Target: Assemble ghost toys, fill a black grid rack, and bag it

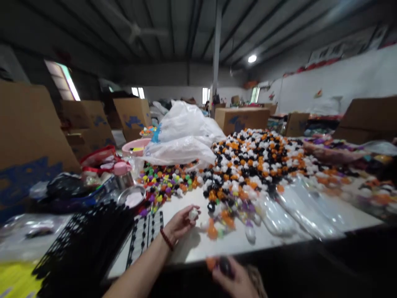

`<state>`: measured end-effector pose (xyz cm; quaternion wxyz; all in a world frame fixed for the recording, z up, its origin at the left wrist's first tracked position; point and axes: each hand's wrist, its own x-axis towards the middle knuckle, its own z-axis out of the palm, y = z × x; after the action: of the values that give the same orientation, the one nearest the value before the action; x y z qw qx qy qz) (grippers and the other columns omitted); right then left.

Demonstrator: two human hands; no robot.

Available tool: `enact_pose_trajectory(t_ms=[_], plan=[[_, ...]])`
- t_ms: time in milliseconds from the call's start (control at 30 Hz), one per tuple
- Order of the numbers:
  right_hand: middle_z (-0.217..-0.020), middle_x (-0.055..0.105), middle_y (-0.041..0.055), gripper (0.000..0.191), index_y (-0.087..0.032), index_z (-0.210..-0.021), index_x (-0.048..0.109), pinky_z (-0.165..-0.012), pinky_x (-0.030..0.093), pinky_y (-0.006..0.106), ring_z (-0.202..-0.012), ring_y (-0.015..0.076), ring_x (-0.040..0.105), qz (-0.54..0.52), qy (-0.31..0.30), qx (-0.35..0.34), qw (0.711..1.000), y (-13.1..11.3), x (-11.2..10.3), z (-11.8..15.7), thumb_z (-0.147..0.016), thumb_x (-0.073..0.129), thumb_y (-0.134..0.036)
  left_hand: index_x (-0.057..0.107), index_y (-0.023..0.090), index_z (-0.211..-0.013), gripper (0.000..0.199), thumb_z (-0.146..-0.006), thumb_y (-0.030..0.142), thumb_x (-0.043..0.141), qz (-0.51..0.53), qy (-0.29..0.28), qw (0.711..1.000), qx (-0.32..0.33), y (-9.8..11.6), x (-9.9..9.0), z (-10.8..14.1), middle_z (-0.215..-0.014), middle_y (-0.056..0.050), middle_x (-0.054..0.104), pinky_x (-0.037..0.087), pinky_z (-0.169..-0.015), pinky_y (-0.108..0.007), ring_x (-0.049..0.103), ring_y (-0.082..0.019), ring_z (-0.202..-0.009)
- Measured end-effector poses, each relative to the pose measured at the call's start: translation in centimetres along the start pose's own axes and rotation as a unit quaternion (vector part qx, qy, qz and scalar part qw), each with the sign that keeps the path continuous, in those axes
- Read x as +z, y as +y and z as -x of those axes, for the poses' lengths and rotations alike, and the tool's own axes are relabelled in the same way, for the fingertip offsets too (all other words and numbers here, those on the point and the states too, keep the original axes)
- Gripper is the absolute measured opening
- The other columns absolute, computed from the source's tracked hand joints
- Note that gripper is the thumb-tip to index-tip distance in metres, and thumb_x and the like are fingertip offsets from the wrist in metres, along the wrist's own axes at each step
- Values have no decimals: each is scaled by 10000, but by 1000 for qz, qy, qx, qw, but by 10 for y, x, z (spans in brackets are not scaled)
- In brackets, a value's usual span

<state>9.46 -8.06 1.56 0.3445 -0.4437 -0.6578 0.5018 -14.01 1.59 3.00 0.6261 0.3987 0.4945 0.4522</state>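
Pinching a small white fuzzy pompom ball [193,214] between thumb and fingertips, the left hand [181,223] hovers just above the white surface [325,209] near its front edge; the grip is clamped on that ball. The right hand [235,279] sits lower, just below the front edge, curled round a dark ball and an orange ball [221,265], though blur hides exactly how. Picking cleanly here seems to call for taking one ball at a time from the loose fringe, not from the deep heap. That heap of black, white and orange pompoms [251,161] fills the middle. Black perforated plastic strips [83,244] crowd the left front corner, and clear plastic sleeves [291,211] lie right of the hands.
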Motion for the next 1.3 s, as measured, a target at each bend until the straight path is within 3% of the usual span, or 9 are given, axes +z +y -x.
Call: enact_pose_trajectory(t_ms=[67, 133, 333, 567, 867, 1133, 1300], plan=[[-769, 705, 17, 349, -215, -870, 729, -681, 551, 277, -752, 214, 658, -13, 54, 35, 998, -8, -3, 8, -742, 688, -537, 611, 147, -1071, 347, -835, 401, 620, 135, -28, 990, -10, -4, 6, 28, -983, -109, 647, 406, -528, -155, 593, -100, -751], [-713, 678, 7, 374, -192, -900, 733, -629, 529, 256, -667, 180, 615, -18, 71, 45, 996, -18, -6, 7, -753, 691, -534, 611, 144, -979, 319, -806, 404, 676, 184, -27, 983, 7, -10, 16, 51, -887, -86, 652, 347, -473, -146, 565, -89, -683], [-748, 658, 16, 373, -141, -907, 730, -630, 485, 242, -675, 151, 577, -24, 76, 8, 997, -30, -6, 0, -790, 687, -493, 612, 122, -866, 498, -848, 615, 542, 79, 4, 996, 31, -32, 46, 84, -669, -4, 574, 221, -414, -175, 379, -48, -473], [-673, 611, -2, 310, -145, -788, 710, -605, 440, 221, -650, 138, 549, 65, 43, -30, 997, -26, -12, 6, -820, 668, -451, 593, 162, -871, 503, -883, 644, 447, -51, 10, 997, 61, -40, 55, 88, -602, 38, 480, 272, -441, -198, 381, -80, -491], [-732, 690, 32, 297, -152, -856, 735, -646, 488, 245, -687, 173, 601, 89, 42, -36, 994, -19, -18, 11, -819, 652, -435, 546, 180, -790, 496, -896, 645, 409, -132, 26, 988, 76, -51, 64, 82, -554, 46, 468, 315, -462, -217, 409, -92, -473], [-754, 707, 26, 284, -157, -857, 750, -650, 486, 248, -713, 181, 630, 53, 35, 9, 998, -24, -5, 9, -815, 657, -422, 492, 190, -702, 536, -905, 662, 340, -145, 131, 978, 67, -60, 81, 87, -581, 31, 463, 343, -530, -243, 424, -110, -533], [-775, 704, 43, 370, -142, -823, 727, -665, 493, 267, -739, 195, 626, 3, 7, 10, 1000, -15, 10, 7, -840, 615, -495, 508, 191, -683, 543, -902, 660, 342, -162, 158, 971, 79, -62, 83, 83, -628, 8, 498, 380, -590, -263, 469, -134, -606]])
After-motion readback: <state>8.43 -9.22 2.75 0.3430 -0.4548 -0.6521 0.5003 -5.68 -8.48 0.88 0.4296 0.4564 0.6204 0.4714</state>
